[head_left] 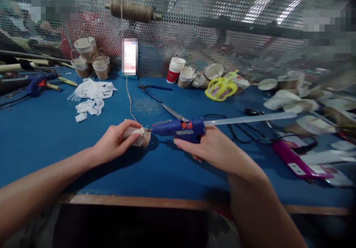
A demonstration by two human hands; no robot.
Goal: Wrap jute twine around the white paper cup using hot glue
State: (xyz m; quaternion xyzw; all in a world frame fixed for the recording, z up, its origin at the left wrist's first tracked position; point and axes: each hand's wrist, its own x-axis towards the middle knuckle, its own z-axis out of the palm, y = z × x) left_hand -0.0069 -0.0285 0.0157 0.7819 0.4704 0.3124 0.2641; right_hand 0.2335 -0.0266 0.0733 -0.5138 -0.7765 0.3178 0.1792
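Note:
Low over the blue table, my left hand [120,138] is closed around a small paper cup [145,139], tipped on its side and partly wrapped in twine. A strand of twine [129,96] runs down to the cup from the spool [130,11] on the mesh. My right hand [207,147] grips a blue hot glue gun [179,129] by its handle. The gun's nozzle meets the cup's edge beside my left fingers, though whether it touches I cannot tell. A long clear glue stick [250,119] sticks out of the gun's back.
Pliers [158,87] and scissors [174,112] lie beyond my hands. White lace [93,90] and finished small buckets [85,51] are at the left back. Paper cups [176,69] and a yellow pumpkin-shaped frame [221,88] stand at the back. A magenta power strip [299,160] and cables lie right. A second glue gun [37,83] rests left.

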